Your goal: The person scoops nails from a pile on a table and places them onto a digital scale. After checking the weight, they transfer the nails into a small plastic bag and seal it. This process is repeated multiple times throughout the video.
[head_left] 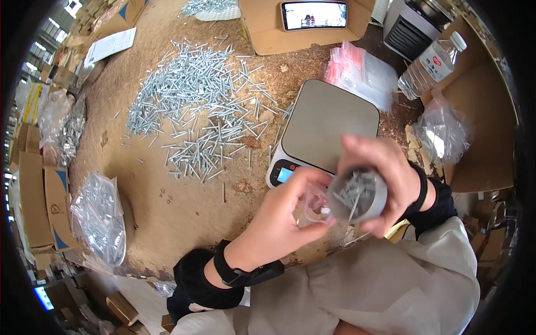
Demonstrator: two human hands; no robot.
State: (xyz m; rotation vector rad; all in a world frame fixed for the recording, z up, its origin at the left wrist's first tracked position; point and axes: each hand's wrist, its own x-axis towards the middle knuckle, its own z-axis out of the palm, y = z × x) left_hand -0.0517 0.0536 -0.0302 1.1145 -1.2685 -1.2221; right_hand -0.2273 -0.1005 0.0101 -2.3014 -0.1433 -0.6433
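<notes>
My right hand (pixel 379 173) grips a grey round cup (pixel 357 196) tipped on its side, its mouth facing me with several silver screws inside. My left hand (pixel 282 215) pinches a small clear plastic bag (pixel 314 205) right at the cup's mouth. Both hands hover over the near edge of the table, in front of a small digital scale (pixel 326 125) with a bare grey platform. A large loose pile of silver screws (pixel 195 106) is spread over the brown table top to the left of the scale.
A stack of clear zip bags (pixel 363 70) lies behind the scale, a water bottle (pixel 432 64) stands at the right. A phone (pixel 314 15) leans in a cardboard box at the back. Bags of screws (pixel 100 218) rest at the table's left edge.
</notes>
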